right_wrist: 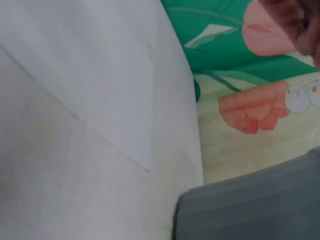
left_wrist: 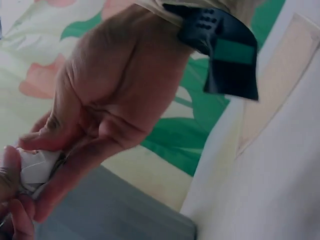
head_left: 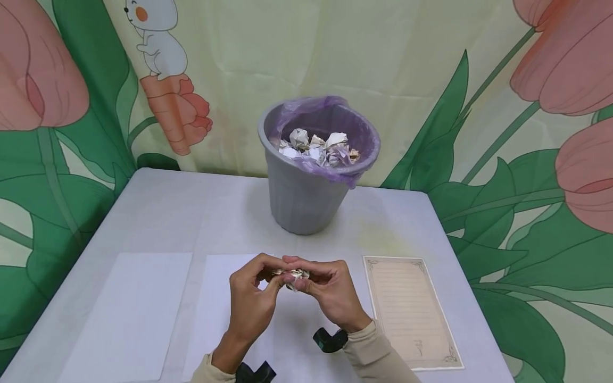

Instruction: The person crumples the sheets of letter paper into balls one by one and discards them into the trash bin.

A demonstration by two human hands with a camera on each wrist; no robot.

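Over the table, a small crumpled ball of paper [head_left: 298,275] is squeezed between both hands in the head view. My left hand [head_left: 252,303] pinches its left side with thumb and fingers. From the right, my right hand [head_left: 338,297] grips it too, and the fingertips of both hands meet above it. The left wrist view shows a pale face of the paper ball [left_wrist: 37,167] among the fingers; the rest is covered. Only part of a hand [right_wrist: 300,25] shows at the top right corner of the right wrist view.
A grey bin [head_left: 306,202] with a purple liner [head_left: 354,122] stands at the table's back, holding crumpled papers [head_left: 316,149]. White sheets lie on the left [head_left: 129,308] and under the hands [head_left: 210,308]. A lined, bordered sheet [head_left: 412,308] lies on the right. Behind hangs a printed curtain [head_left: 407,64].
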